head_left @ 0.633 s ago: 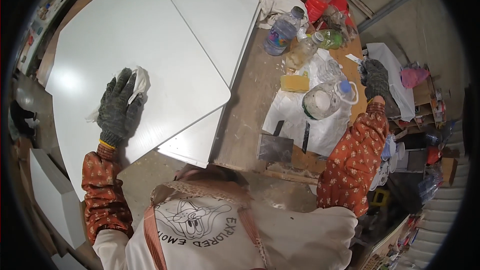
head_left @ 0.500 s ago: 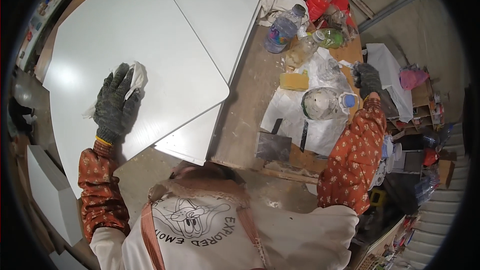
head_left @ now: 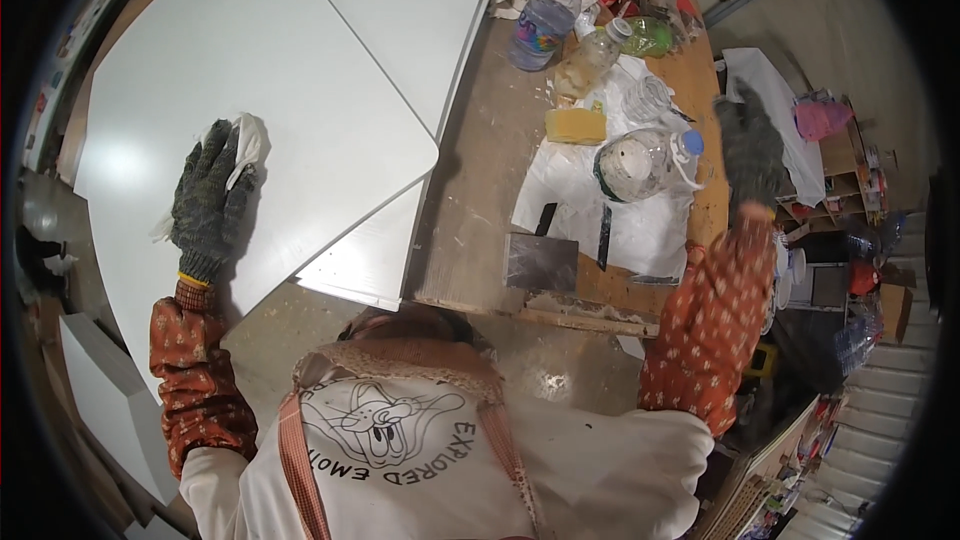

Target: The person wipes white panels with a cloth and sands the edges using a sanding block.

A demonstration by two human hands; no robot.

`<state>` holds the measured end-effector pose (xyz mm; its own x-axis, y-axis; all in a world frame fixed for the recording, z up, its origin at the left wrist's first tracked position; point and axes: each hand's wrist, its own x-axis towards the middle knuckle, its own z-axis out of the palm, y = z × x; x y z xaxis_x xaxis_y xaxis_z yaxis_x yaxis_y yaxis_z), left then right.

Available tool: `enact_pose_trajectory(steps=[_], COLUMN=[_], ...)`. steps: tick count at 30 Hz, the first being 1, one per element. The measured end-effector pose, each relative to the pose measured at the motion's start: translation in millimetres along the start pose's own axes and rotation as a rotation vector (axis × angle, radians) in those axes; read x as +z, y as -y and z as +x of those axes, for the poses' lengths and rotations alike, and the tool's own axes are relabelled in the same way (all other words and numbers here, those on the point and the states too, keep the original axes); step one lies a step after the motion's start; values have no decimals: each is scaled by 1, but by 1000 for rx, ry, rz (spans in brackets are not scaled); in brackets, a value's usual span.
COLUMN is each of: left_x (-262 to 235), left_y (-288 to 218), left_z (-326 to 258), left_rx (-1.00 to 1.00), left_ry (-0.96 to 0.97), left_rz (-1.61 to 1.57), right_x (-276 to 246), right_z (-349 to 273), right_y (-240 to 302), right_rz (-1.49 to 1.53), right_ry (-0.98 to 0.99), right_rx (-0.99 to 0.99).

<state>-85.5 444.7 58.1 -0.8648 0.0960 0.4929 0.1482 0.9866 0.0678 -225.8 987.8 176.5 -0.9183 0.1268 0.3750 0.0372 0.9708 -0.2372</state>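
Observation:
My left hand (head_left: 208, 190), in a dark grey knit glove, lies on a large white panel (head_left: 330, 130) with its fingers stretched forward. Under it a white cloth (head_left: 245, 145) is bunched, showing beside the index finger and thumb and near the wrist. My right hand (head_left: 752, 150), gloved alike, is off the table's right edge, smeared by motion; its fingers and anything in them cannot be made out. Nearest to it on the table lie white sheeting (head_left: 640, 230) and a clear round bottle with a blue cap (head_left: 635, 165), tipped on its side.
A yellow sponge (head_left: 576, 125) and a dark square plate (head_left: 541, 262) lie on the wooden table (head_left: 465, 180). Behind them stand a clear bottle (head_left: 545, 25) and a cloudy bottle (head_left: 590, 62). Shelving (head_left: 850, 190) is at the right; more white panels (head_left: 110, 400) lean at the lower left.
My right hand has swung right, away from the table edge, and its fingers have blurred. My left hand stays on the cloth, almost unmoved. The whole view has shifted slightly.

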Motion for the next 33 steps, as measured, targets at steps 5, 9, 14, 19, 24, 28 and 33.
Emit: enact_pose_trajectory(steps=[5,9,14,19,24,28,33], left_x=[4,1,-4,5,8,7,5], left_y=[4,0,0,9,12,13,12], left_z=[4,6,3,-1,0,3,3], left_rx=[27,10,42,29,67,87,26], left_ry=[7,13,12,15,-20,-23,18], left_rz=[-78,-85,-109,-168,-223,-153,-177], right_x=[43,84,93,73,104,138,131], right_z=[-141,-170,-125,-114,-179,-215,-230], right_y=[47,62,71,83,58,74,74], right_rz=[-184,-154,100,88,-129,-406,-154], right_ry=[424,781,267,229,354,240,219], right_rx=[-881,-739,-995,-460,-428,-270,-363])
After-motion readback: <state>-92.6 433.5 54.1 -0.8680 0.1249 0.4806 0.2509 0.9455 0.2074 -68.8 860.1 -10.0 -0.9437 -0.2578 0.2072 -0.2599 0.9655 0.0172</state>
